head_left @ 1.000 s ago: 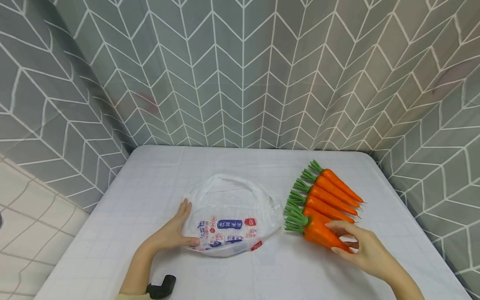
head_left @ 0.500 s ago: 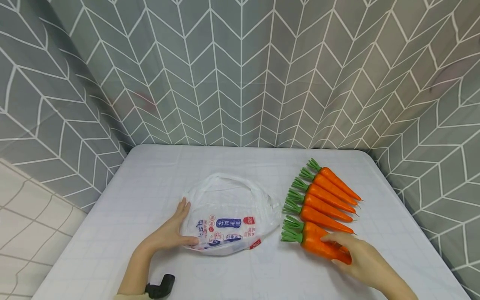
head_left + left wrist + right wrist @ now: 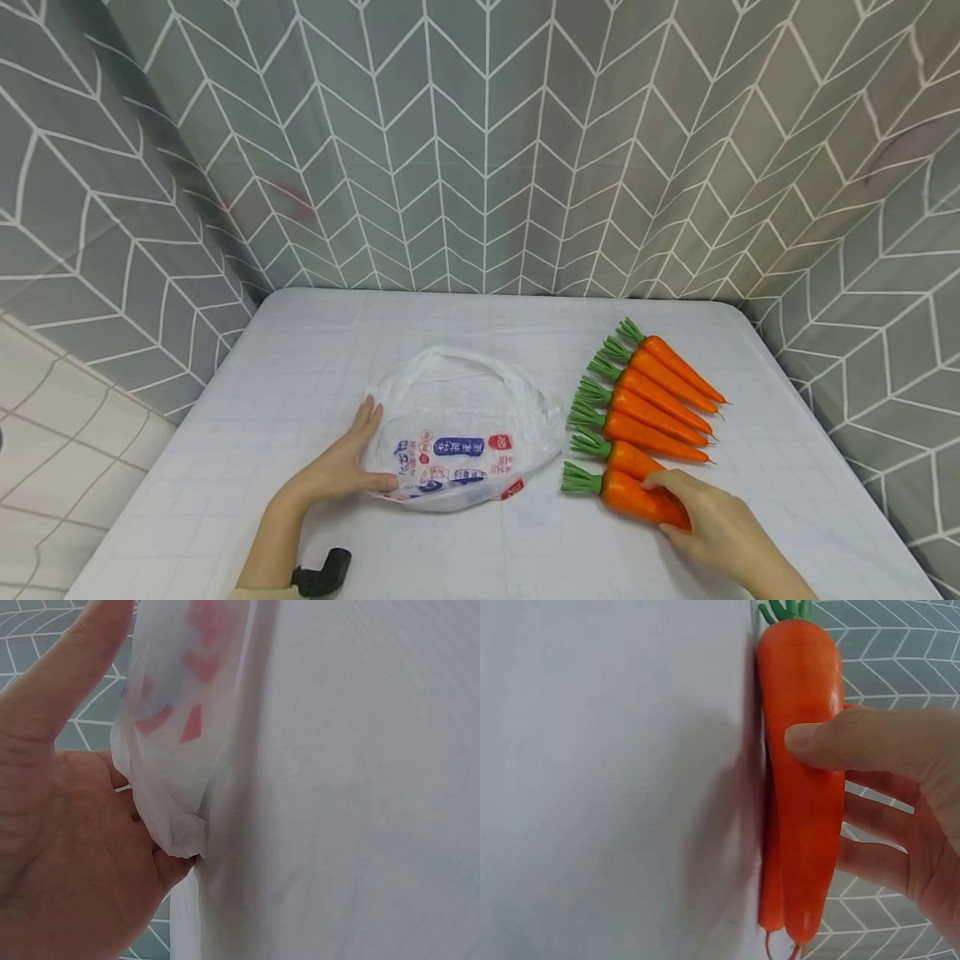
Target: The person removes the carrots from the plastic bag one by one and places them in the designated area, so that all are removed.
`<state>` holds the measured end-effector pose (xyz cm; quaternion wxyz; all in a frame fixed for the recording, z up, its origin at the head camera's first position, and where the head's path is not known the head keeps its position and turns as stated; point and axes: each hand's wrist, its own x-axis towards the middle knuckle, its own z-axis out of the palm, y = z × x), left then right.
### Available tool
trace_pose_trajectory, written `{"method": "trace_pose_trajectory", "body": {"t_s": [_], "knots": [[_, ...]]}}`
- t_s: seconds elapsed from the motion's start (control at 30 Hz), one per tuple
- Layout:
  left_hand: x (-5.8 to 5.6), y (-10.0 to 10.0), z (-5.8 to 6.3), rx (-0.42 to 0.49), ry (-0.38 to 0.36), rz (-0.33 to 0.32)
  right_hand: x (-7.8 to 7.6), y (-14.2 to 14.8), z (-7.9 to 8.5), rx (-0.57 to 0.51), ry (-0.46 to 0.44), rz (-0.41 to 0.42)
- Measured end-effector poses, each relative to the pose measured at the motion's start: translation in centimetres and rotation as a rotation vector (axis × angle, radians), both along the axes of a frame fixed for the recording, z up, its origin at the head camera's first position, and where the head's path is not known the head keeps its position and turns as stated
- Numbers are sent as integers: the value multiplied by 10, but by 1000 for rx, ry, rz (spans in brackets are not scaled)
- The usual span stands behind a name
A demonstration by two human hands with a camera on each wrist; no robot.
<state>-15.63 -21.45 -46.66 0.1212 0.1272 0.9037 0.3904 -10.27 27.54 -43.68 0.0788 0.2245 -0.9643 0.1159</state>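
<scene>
My right hand [image 3: 720,529] grips the nearest carrot [image 3: 630,497] about its tapered half, tilted with its green top to the left. In the right wrist view the thumb presses on the held carrot [image 3: 802,817], while the fingers pass behind it. Another carrot [image 3: 628,457] lies close beyond, partly covered by the hand. My left hand [image 3: 337,462] rests at the left side of a white plastic bag [image 3: 457,400] with blue and red print. Its thumb touches the bag's front and its fingers stretch along the edge. The left wrist view shows the palm against the bag [image 3: 172,772].
Several more carrots [image 3: 652,408] lie fanned in a row at the right of the white table [image 3: 315,333], tops to the left. Grey patterned curtains [image 3: 480,167] stand behind and at the sides. A black wrist device [image 3: 322,572] sits on the left forearm.
My right hand has drawn the nearest carrot toward me and slightly left, opening a gap from the row and uncovering more of the others. The left hand and bag have stayed put.
</scene>
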Motion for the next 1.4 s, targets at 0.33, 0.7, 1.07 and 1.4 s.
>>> {"method": "trace_pose_trajectory", "body": {"t_s": [0.33, 0.7, 1.07, 1.4], "knots": [[-1, 2, 4, 0, 7, -9, 1, -2, -3, -13, -101, -63], [0, 2, 5, -8, 12, -2, 0, -5, 8, 18, -110, -85], [1, 2, 6, -23, 18, 10, -22, -21, 42, -48, -12, 38], [1, 3, 9, -35, 23, 22, -58, -63, 72, -65, -181, 190]]}}
